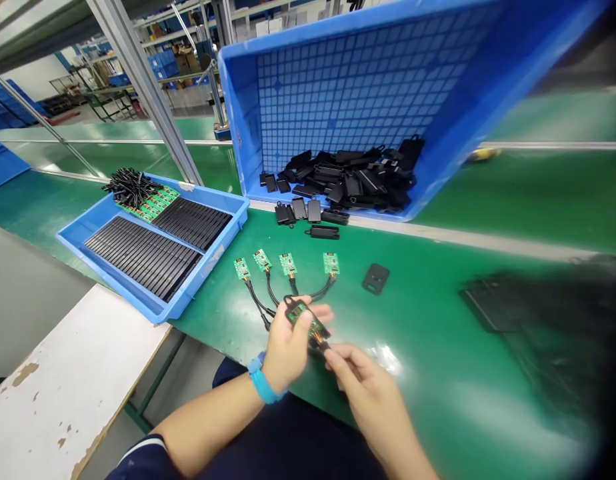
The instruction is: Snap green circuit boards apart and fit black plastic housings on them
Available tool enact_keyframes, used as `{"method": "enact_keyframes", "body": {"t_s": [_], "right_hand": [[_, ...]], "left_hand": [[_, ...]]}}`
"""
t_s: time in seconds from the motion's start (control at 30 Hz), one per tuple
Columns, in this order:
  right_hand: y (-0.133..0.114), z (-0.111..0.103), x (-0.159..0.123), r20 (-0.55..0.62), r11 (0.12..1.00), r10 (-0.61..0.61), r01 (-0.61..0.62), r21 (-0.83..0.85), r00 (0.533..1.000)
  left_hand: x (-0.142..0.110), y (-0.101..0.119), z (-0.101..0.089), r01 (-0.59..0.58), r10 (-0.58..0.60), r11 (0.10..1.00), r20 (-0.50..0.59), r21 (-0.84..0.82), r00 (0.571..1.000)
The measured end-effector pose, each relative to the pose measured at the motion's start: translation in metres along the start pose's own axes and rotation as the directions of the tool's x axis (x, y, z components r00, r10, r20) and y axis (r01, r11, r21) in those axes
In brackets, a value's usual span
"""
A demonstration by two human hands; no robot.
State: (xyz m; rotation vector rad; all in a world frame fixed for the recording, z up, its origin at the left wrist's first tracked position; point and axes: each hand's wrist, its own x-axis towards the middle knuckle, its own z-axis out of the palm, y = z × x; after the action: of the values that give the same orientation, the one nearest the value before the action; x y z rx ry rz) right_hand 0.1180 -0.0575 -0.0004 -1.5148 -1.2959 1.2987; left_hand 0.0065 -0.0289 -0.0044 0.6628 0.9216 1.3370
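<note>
Blk heap [528,327] at far R is blurred; can't tell pcs apart. Blue crate [333,73] is cut off by top edge. Thumb of L hand [288,350] hides pt of held board [297,311]; tbl cables [293,287] vanish behind that hand. R forearm [408,447] is cut off at btm. Board print's too small to read.

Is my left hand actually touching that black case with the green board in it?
Touching. The head view shows the left hand around the black case, its thumb lying across the green board.
</note>
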Motion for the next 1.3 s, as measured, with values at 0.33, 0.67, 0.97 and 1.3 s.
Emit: {"method": "enact_keyframes", "body": {"t_s": [0.33, 0.67, 0.97, 1.3], "right_hand": [[0.002, -0.002, -0.001, -0.05, 0.997, 0.075, -0.075, 0.007, 0.996], [0.003, 0.001, -0.001, -0.031, 0.952, 0.167, -0.153, 0.266, 0.986], [0.011, -0.088, 0.098, 0.028, 0.718, -0.306, 0.25, -0.65, 0.952], [0.002, -0.109, 0.116, 0.131, 0.499, -0.422, 0.351, -0.793, 0.897]], "left_hand": [[-0.007, 0.005, 0.008, 0.025, -0.025, 0.999, 0.01, 0.04, 1.0], [-0.015, 0.004, 0.016, -0.03, 0.036, 0.963, -0.018, 0.268, 0.999], [0.014, 0.024, -0.002, 0.272, -0.261, 0.946, -0.083, 0.176, 0.962], [0.02, 0.02, -0.01, 0.362, -0.33, 0.921, 0.205, -0.146, 0.921]]}}
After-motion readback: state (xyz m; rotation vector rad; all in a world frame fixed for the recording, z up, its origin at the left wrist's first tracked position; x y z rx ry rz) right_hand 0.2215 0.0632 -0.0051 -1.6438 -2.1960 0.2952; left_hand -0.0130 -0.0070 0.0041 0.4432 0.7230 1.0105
